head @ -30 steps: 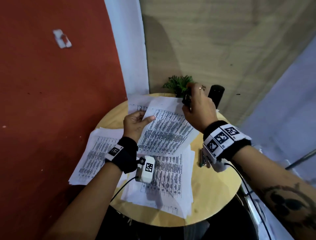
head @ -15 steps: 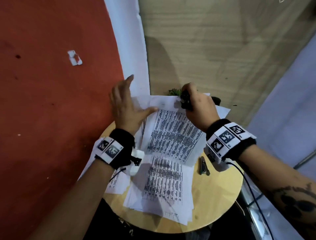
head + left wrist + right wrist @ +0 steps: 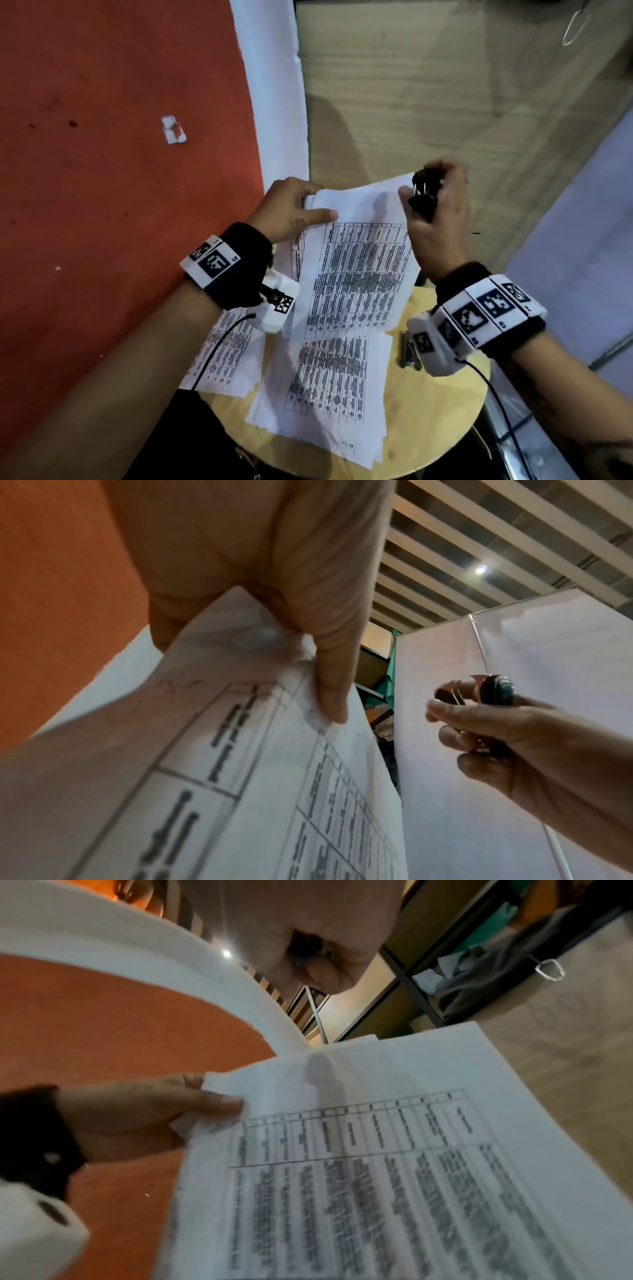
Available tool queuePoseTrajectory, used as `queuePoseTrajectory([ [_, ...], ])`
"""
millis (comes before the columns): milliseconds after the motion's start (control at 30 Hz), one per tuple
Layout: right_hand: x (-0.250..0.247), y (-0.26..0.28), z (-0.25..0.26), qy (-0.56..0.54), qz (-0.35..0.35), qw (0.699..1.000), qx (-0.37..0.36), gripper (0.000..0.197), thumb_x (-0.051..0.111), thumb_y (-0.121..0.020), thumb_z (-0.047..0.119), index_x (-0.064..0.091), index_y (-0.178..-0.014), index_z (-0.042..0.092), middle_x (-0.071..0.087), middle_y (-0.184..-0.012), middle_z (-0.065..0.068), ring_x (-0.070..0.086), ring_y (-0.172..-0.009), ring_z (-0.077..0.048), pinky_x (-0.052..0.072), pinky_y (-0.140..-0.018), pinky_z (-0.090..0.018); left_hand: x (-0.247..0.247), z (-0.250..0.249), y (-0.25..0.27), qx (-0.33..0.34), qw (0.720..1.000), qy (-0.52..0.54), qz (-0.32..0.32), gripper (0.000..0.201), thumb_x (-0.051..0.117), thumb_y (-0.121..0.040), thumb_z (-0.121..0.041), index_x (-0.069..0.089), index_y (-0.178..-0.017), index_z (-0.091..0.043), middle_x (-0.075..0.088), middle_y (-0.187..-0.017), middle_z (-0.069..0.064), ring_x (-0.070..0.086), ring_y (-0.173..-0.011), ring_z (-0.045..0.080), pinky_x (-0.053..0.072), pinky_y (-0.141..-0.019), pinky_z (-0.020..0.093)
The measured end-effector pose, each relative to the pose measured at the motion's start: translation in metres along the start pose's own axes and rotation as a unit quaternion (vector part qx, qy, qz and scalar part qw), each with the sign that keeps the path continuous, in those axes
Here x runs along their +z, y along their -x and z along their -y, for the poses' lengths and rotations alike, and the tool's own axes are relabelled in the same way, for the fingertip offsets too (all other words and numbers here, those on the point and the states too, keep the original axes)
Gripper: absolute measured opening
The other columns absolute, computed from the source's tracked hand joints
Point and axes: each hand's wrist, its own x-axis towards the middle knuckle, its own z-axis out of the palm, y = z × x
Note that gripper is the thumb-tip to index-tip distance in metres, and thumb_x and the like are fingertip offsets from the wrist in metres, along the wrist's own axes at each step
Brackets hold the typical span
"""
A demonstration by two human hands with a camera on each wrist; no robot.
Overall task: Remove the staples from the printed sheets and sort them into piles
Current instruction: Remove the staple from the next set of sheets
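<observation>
Left hand pinches printed sheet at its upper-left corner; staple remover is gripped by right hand, center frame.

Looks like a makeshift work corner in a partitioned hall or office space: small round wooden table strewn with printed sheets, pushed up against a red wall and a wood-grain panel. Overhead, a slatted ceiling with a spotlight, white partition screens, and open shelving stuffed with paper and cloth
</observation>
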Motion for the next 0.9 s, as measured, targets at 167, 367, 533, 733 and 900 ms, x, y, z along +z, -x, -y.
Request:
queuePoseTrajectory([
  [167, 0.012, 0.041, 0.005, -0.154, 0.209, 0.942, 0.215, 0.046, 0.062, -0.074, 0.034, 0.028, -0.102, 0.022, 0.036, -0.093, 0.009, 0.040, -0.082, 0.000, 0.037, -0.073, -0.014, -0.004, 0.000, 0.003, -0.008, 1.000, -0.009, 0.017, 0.018, 0.067, -0.062, -0.053, 0.068, -0.061, -0.035, 0.064, -0.060, 0.000, 0.053, -0.065, 0.007, 0.042, -0.065, 0.030],
  [367, 0.011, 0.043, 0.006, -0.055, 0.194, 0.973, 0.109, 0.049, 0.077, -0.075, 0.014, 0.049, -0.114, 0.007, 0.042, -0.104, 0.000, 0.045, -0.095, 0.014, 0.032, -0.083, 0.000, -0.011, 0.002, 0.009, -0.023, 1.000, 0.013, -0.001, 0.046, 0.075, -0.059, -0.050, 0.071, -0.085, -0.012, 0.068, -0.097, 0.028, 0.060, -0.078, 0.019, 0.052, -0.081, 0.057],
  [533, 0.013, 0.036, 0.014, 0.040, 0.120, 0.990, -0.066, 0.048, 0.084, -0.060, 0.010, 0.060, -0.101, -0.001, 0.056, -0.097, -0.007, 0.047, -0.089, -0.005, 0.031, -0.080, 0.001, -0.008, -0.010, 0.021, -0.023, 0.999, 0.031, 0.011, 0.044, 0.072, -0.061, -0.049, 0.074, -0.081, -0.010, 0.067, -0.089, 0.032, 0.057, -0.072, 0.018, 0.053, -0.071, 0.048],
  [733, 0.020, 0.030, 0.023, 0.024, 0.110, 0.987, -0.114, 0.040, 0.079, -0.063, 0.001, 0.064, -0.100, -0.002, 0.057, -0.097, -0.016, 0.053, -0.087, -0.014, 0.045, -0.078, -0.015, -0.006, -0.016, 0.024, -0.017, 0.998, 0.056, 0.018, 0.056, 0.068, -0.066, -0.047, 0.068, -0.083, 0.007, 0.062, -0.088, 0.039, 0.054, -0.071, 0.019, 0.043, -0.068, 0.037],
  [900, 0.018, 0.024, 0.025, 0.043, 0.141, 0.979, -0.144, 0.040, 0.078, -0.064, 0.002, 0.064, -0.101, -0.002, 0.058, -0.100, -0.016, 0.051, -0.086, -0.013, 0.042, -0.076, -0.012, -0.008, -0.022, 0.025, -0.031, 0.996, 0.083, 0.014, 0.064, 0.065, -0.064, -0.048, 0.066, -0.087, 0.012, 0.065, -0.087, 0.035, 0.053, -0.073, 0.022, 0.039, -0.068, 0.035],
])
